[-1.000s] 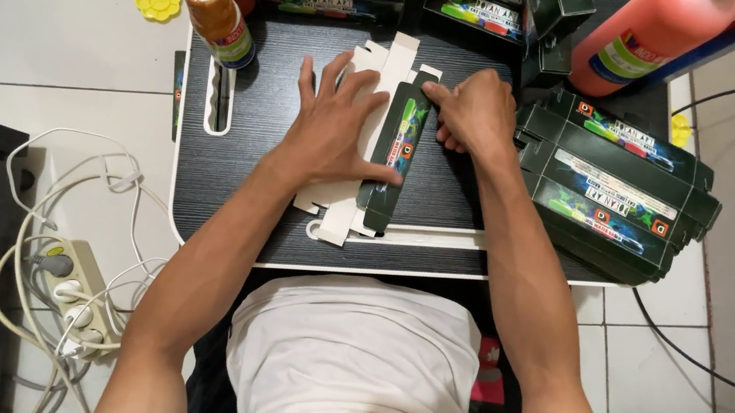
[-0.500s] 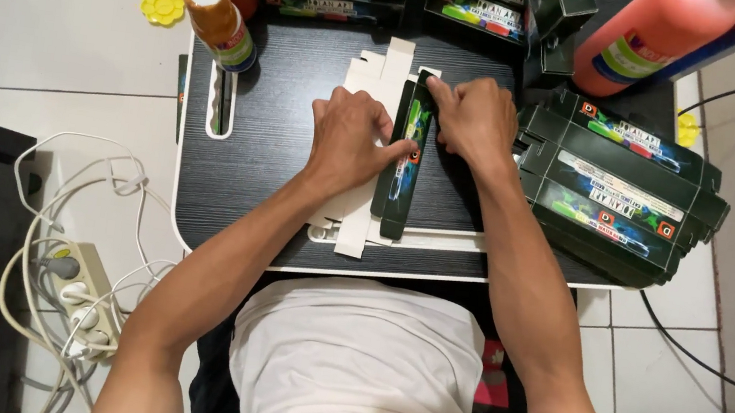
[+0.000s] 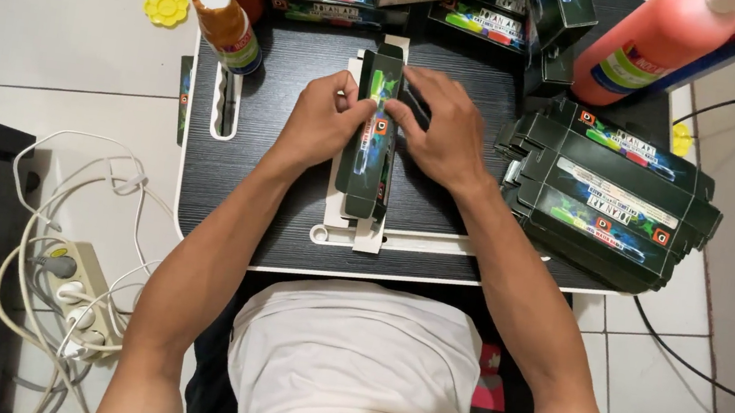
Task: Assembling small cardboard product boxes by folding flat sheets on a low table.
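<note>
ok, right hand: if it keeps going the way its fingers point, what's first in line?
The right hand points up-left, fingers already on the dark narrow box. Past that, probably the left hand's fingertips on the box's far side; height gap unclear.

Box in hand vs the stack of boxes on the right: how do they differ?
The box in hand is a single one, gripped between the left hand and right hand; the stack of boxes is many, untouched. The box in hand lies lengthwise away from the person at the table's middle; the stack of boxes lies slanted at the right edge. Both are dark with colourful print.
</note>
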